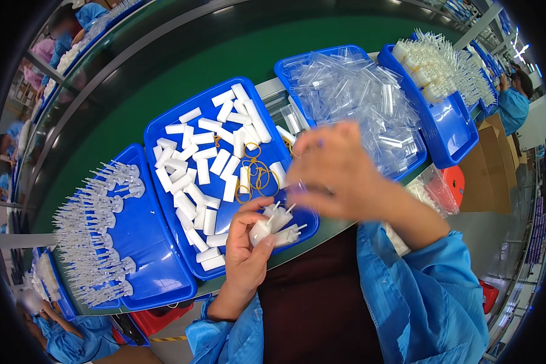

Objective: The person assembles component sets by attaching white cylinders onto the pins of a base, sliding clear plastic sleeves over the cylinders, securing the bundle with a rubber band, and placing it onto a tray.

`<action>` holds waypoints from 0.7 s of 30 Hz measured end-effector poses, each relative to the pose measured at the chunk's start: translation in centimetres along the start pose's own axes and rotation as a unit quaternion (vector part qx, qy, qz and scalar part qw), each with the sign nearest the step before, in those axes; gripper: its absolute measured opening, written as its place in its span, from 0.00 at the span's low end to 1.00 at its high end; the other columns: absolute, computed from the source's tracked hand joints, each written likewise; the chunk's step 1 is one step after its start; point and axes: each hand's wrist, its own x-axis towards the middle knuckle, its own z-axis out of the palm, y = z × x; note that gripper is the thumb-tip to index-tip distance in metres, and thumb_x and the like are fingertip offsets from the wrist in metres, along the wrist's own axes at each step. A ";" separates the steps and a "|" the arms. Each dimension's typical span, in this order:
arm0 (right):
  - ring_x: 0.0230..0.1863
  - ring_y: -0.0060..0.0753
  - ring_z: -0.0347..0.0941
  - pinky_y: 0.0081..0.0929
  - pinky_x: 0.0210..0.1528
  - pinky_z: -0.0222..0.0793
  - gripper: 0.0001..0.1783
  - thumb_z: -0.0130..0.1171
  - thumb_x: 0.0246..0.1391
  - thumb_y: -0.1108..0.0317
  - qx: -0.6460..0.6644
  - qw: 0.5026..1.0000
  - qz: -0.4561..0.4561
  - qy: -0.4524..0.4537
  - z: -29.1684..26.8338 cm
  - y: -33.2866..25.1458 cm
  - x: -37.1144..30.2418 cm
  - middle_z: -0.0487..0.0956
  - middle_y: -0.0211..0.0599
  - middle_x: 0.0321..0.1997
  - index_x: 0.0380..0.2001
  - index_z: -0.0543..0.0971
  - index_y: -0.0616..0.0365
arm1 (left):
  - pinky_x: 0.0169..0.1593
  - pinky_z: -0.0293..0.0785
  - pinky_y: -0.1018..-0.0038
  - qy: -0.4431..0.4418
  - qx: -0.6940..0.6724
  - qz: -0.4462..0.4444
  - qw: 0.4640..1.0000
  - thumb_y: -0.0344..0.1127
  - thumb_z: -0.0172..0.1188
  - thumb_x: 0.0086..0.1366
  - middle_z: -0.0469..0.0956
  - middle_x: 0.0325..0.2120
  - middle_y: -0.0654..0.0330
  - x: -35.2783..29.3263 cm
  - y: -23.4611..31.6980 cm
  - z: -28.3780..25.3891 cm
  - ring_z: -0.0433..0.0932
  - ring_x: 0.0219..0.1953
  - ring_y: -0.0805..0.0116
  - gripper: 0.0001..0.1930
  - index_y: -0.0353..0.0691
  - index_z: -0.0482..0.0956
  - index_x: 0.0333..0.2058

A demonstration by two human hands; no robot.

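Observation:
My left hand point(247, 258) is closed around a few small white plastic pieces with thin prongs point(262, 229), over the near right corner of a blue tray point(158, 130). The prongs point up and to the right. In that tray lie many white cylinders point(203, 171) and several tan rubber bands point(259, 177). Beyond the held pieces, my right hand point(343, 173) hovers between this tray and the tray of transparent sleeves. Motion smears its fingers, so whether they hold anything does not show.
Another blue tray point(155, 267) at left bears rows of translucent pronged parts point(94, 236). Transparent plastic sleeves point(361, 103) fill a tray at right, beside stacked blue trays point(452, 124) with white pronged parts point(428, 67). A green conveyor belt point(133, 91) runs behind. Other people in blue work at the edges.

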 end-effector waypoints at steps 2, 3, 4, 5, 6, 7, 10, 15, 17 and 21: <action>0.41 0.32 0.70 0.35 0.43 0.54 0.14 0.66 0.38 0.57 -0.143 0.987 0.028 0.062 -0.2 3.3 1.5 0.77 0.25 0.32 0.30 0.78 0.48 | 0.56 0.60 0.73 0.011 0.020 -0.009 1.000 0.20 0.51 0.56 0.60 0.55 0.50 0.0 0.1 0.1 0.64 0.53 0.69 0.14 0.38 0.66 0.41; 0.41 0.32 0.70 0.35 0.43 0.54 0.14 0.66 0.38 0.57 -0.146 0.987 0.029 0.065 -0.2 4.7 2.1 0.77 0.25 0.32 0.30 0.78 0.48 | 0.55 0.61 0.74 0.016 0.018 -0.009 1.000 0.20 0.51 0.56 0.59 0.55 0.51 0.1 0.1 0.2 0.65 0.53 0.69 0.14 0.38 0.66 0.41; 0.39 0.34 0.71 0.35 0.43 0.55 0.15 0.66 0.38 0.57 -0.209 0.976 0.058 0.018 0.0 6.0 2.7 0.78 0.28 0.31 0.30 0.77 0.50 | 0.55 0.62 0.74 0.021 0.017 -0.008 1.000 0.20 0.51 0.56 0.59 0.56 0.51 0.1 0.1 0.3 0.65 0.53 0.70 0.14 0.38 0.66 0.41; 0.37 0.36 0.72 0.36 0.43 0.57 0.16 0.66 0.39 0.57 -0.270 0.959 0.086 -0.028 0.4 6.9 3.2 0.78 0.31 0.29 0.30 0.77 0.52 | 0.55 0.62 0.74 0.019 0.018 -0.007 1.000 0.20 0.51 0.56 0.59 0.56 0.51 0.2 0.1 0.5 0.65 0.53 0.70 0.14 0.38 0.66 0.41; 0.37 0.36 0.72 0.36 0.43 0.57 0.16 0.66 0.39 0.57 -0.271 0.958 0.087 -0.026 0.9 7.4 3.6 0.78 0.31 0.29 0.30 0.77 0.52 | 0.54 0.62 0.74 0.023 0.025 -0.005 0.999 0.19 0.51 0.56 0.58 0.56 0.52 0.2 0.1 0.7 0.65 0.52 0.70 0.14 0.38 0.66 0.41; 0.37 0.36 0.72 0.35 0.43 0.58 0.17 0.65 0.39 0.57 -0.311 0.942 0.107 -0.067 1.5 7.7 4.0 0.79 0.33 0.28 0.30 0.76 0.53 | 0.54 0.63 0.75 0.026 0.031 -0.003 0.999 0.19 0.51 0.56 0.58 0.57 0.52 0.2 0.2 0.7 0.65 0.52 0.70 0.13 0.38 0.66 0.40; 0.36 0.36 0.73 0.35 0.43 0.58 0.17 0.65 0.39 0.57 -0.360 0.915 0.133 -0.122 2.9 8.2 4.1 0.79 0.36 0.27 0.30 0.76 0.56 | 0.54 0.64 0.75 0.031 0.056 -0.005 0.998 0.19 0.52 0.55 0.57 0.57 0.52 0.2 0.1 0.5 0.66 0.52 0.69 0.13 0.38 0.67 0.40; 0.36 0.36 0.73 0.34 0.43 0.59 0.15 0.63 0.39 0.61 -0.387 0.900 0.153 -0.128 3.3 8.1 3.4 0.79 0.36 0.24 0.30 0.76 0.56 | 0.53 0.65 0.75 0.042 0.072 0.011 0.996 0.19 0.53 0.55 0.58 0.56 0.53 0.2 0.1 0.2 0.66 0.52 0.69 0.13 0.37 0.70 0.40; 0.34 0.36 0.74 0.32 0.45 0.58 0.08 0.56 0.39 0.72 -0.385 0.904 0.153 -0.102 2.6 7.5 3.2 0.78 0.35 0.26 0.28 0.77 0.55 | 0.53 0.65 0.75 0.045 0.076 0.014 0.996 0.20 0.54 0.55 0.58 0.56 0.54 0.3 0.2 0.0 0.66 0.52 0.69 0.13 0.37 0.71 0.41; 0.32 0.33 0.74 0.28 0.38 0.62 0.06 0.58 0.40 0.74 -0.326 0.941 0.086 0.015 0.3 4.8 2.3 0.75 0.35 0.25 0.27 0.76 0.57 | 0.52 0.66 0.75 0.048 0.116 0.022 0.992 0.22 0.56 0.57 0.57 0.56 0.54 0.4 0.4 0.1 0.67 0.52 0.68 0.13 0.37 0.73 0.42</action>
